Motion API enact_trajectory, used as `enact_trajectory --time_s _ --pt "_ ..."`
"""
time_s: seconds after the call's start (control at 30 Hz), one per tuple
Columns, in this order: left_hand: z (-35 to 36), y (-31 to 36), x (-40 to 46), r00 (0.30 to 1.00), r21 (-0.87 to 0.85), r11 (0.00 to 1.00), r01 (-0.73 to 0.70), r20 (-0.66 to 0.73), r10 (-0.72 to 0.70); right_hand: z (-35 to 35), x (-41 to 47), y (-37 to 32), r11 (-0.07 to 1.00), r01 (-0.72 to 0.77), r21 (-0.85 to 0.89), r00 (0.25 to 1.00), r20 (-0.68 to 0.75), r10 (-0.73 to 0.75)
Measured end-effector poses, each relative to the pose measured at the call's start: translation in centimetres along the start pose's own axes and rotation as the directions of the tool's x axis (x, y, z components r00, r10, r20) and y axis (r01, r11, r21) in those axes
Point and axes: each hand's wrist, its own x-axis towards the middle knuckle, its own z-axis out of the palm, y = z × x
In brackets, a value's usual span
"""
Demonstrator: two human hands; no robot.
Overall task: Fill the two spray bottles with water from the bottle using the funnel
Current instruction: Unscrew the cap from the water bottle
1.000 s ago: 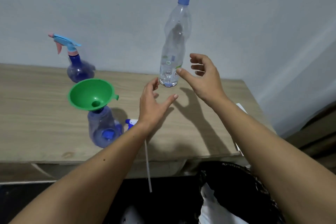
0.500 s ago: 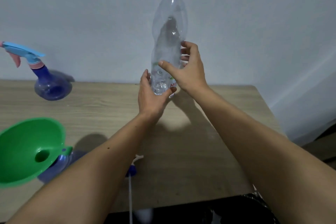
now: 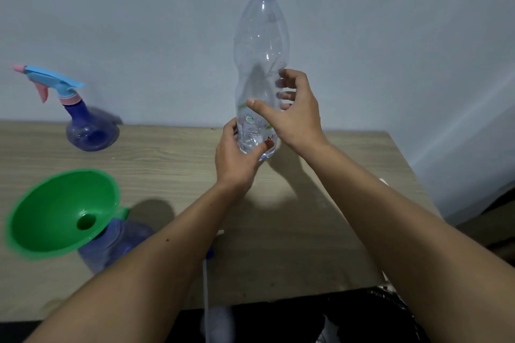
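Note:
A tall clear water bottle point(image 3: 260, 44) with a blue cap stands upright at the back middle of the wooden table point(image 3: 320, 231), with a little water in its base. My left hand point(image 3: 237, 159) grips its base from the left. My right hand point(image 3: 292, 114) wraps its middle, thumb in front and fingers behind. A green funnel point(image 3: 55, 211) sits tilted in the neck of an uncapped blue spray bottle point(image 3: 122, 242) at the near left. A second blue spray bottle point(image 3: 89, 131), with its blue and pink trigger head on, stands at the back left.
A loose spray head with a white tube point(image 3: 207, 273) lies near the table's front edge, partly hidden by my left forearm. A grey wall runs behind the table. Dark items sit below the front edge at the right.
Both hands reached forward from open air to the water bottle and closed around it. The view moved nearer to the table and the bottle.

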Motion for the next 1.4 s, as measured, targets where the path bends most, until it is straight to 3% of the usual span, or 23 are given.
enact_trajectory --time_s 0.2,0.4,0.73,1.23,1.4 --pt "-1.9 1.5 -5.6 0.995 -0.030 0.999 0.026 0.097 -0.023 -2.6 -5.6 -2.0 1.000 -0.020 -0.005 0.999 -0.032 0.020" --pt "-4.5 2.6 -12.2 0.987 0.080 0.995 -0.055 0.158 0.042 -4.9 -12.5 -3.7 0.999 -0.049 -0.020 0.998 -0.050 0.048" --pt "-8.7 2.0 -19.9 0.957 0.219 0.972 -0.081 0.289 0.015 -6.7 -22.5 -5.7 0.995 -0.080 -0.058 0.996 -0.048 0.077" --pt "-10.0 1.4 -20.6 0.907 0.382 0.886 -0.262 0.412 0.090 -6.8 -25.8 -5.7 0.996 -0.081 -0.021 0.994 -0.077 0.080" --pt "-10.3 1.7 -20.6 0.899 0.395 0.887 -0.240 0.436 0.048 -7.7 -25.4 -7.0 0.994 -0.072 -0.088 0.996 -0.063 0.066"
